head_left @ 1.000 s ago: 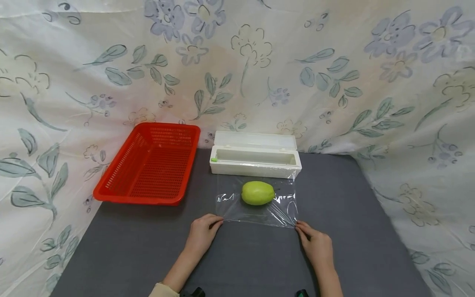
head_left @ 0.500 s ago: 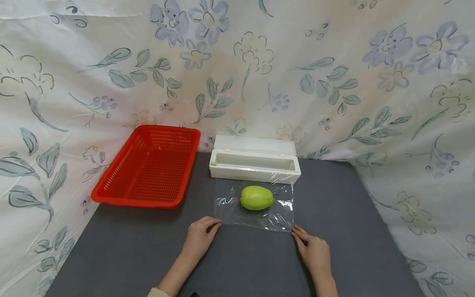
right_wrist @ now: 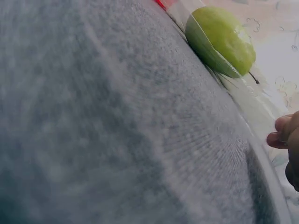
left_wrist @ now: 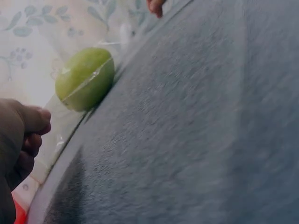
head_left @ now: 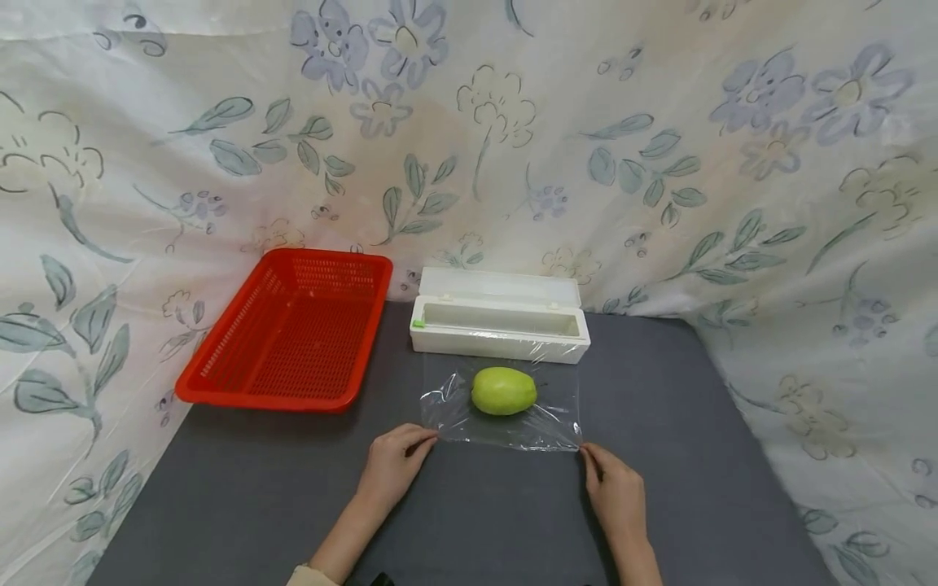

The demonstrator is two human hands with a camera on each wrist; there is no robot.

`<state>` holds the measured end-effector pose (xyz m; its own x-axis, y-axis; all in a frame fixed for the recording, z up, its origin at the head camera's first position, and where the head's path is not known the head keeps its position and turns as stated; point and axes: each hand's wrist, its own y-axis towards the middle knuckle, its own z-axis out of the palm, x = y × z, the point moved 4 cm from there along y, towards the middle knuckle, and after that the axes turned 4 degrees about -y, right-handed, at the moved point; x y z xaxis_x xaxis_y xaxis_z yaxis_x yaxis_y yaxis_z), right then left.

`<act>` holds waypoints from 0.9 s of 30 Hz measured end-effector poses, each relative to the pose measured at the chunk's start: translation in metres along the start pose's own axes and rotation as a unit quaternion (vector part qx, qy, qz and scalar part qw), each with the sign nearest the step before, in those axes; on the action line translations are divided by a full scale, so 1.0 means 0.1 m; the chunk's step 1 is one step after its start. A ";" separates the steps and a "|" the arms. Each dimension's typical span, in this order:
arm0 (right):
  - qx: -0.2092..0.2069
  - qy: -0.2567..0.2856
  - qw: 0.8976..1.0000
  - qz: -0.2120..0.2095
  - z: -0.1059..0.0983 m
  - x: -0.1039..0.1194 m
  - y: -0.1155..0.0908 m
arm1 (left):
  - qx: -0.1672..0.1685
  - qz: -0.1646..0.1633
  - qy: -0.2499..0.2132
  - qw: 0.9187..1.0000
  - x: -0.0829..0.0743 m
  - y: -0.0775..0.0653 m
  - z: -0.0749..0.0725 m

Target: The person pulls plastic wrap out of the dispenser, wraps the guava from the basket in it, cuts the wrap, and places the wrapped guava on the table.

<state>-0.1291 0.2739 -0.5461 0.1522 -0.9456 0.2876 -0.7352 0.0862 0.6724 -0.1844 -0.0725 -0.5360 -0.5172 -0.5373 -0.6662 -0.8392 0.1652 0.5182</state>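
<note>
A sheet of clear plastic wrap [head_left: 450,411] stretches toward me from a white box, its near edge drawn wide between both hands. My left hand [head_left: 392,468] pinches the near left corner between thumb and fingers. At the near right corner, my right hand [head_left: 618,488] pinches the film the same way. A green pear [head_left: 504,391], lying on its side with its stem to the right, is in the middle of the sheet. Both wrist views show the pear [left_wrist: 86,79] with a film edge crossing in front of it.
Behind the pear stands the long white wrap box [head_left: 498,346], its lid [head_left: 501,285] raised and a small green piece at its left end. A red plastic basket [head_left: 267,401] sits at the back left. Floral cloth hangs behind the dark grey table [head_left: 469,521].
The head view has shifted slightly. My right hand has moved a little forward with its corner, and the creases and shine on the film differ. Both hands keep their pinch; the pear stays put.
</note>
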 end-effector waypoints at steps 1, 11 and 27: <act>-0.004 0.003 1.000 -0.006 -0.01 0.01 0.01 | 0.004 0.000 -0.002 1.000 0.00 0.01 -0.01; -0.019 0.023 0.997 -0.067 -0.07 0.02 0.31 | 0.022 -0.033 -0.020 0.999 0.00 0.21 -0.09; -0.010 0.056 0.995 -0.080 0.04 0.04 0.75 | -0.018 -0.060 -0.013 0.998 0.05 0.55 -0.06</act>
<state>-0.1867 0.2756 -0.4971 0.3396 -0.9070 0.2490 -0.6821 -0.0552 0.7292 -0.2319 -0.0710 -0.5080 -0.4187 -0.5290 -0.7381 -0.8887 0.0715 0.4529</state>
